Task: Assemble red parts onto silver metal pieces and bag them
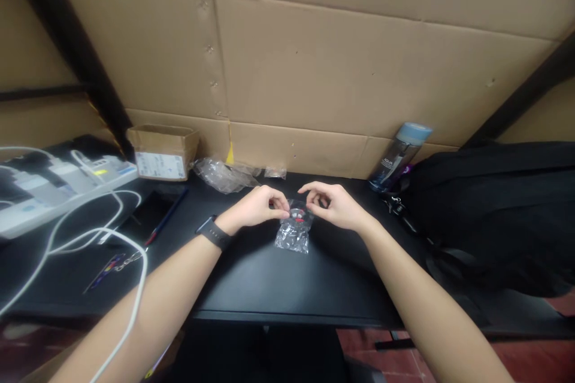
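A small clear plastic bag hangs or stands just over the black table, with small white and red items inside that are too small to name. On its left edge, my left hand pinches the plastic between thumb and fingers; a dark watch sits on that wrist. My right hand closes thumb and curled fingers at the bag's upper right edge, its index finger raised and bent. The exact grip of the right fingertips is partly hidden.
Crumpled plastic wrapping and a small cardboard box lie at the back left. A power strip with white cables, a phone and a keychain are left. A bottle and black bag stand right.
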The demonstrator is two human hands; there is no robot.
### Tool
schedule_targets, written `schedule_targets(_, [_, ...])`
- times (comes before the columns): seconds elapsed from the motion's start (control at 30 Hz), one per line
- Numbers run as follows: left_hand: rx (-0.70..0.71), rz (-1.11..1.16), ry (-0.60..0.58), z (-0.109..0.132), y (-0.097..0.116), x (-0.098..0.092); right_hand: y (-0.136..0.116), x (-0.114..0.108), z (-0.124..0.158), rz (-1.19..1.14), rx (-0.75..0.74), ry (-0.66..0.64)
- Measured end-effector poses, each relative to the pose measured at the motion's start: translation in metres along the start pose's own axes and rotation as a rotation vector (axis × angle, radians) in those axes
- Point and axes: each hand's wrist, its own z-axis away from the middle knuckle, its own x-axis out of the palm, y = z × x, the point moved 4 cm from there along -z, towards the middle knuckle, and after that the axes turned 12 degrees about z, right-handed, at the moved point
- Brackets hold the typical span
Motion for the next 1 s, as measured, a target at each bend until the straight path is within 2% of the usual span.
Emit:
schedule_targets(0.2, [0.063, -0.039, 0.089, 0.002, 0.016, -0.006, -0.004, -0.009, 0.002, 0.032, -0.012, 0.106])
schedule_targets(0.37, [0.117, 0.03, 0.132, 0.004, 0.026, -0.007, -0.011, -0.017, 0.005, -0.033, -0.053, 0.208])
schedule_targets(0.57, [0.157, 0.081, 0.207, 0.004, 0.031, -0.008, -0.007, -0.018, 0.005, -0.09, 0.029, 0.303])
schedule_targets(0.73, [0.182, 0.101, 0.281, 0.003, 0.028, -0.01, -0.001, -0.015, 0.004, -0.171, 0.082, 0.422])
schedule_targets(0.83, [0.163, 0.156, 0.323, 0.002, 0.021, -0.01, 0.003, -0.009, 0.002, -0.23, 0.11, 0.394])
schedule_targets(1.0, [0.125, 0.285, 0.323, -0.002, 0.011, -0.007, 0.013, 0.009, -0.004, -0.342, 0.104, 0.147])
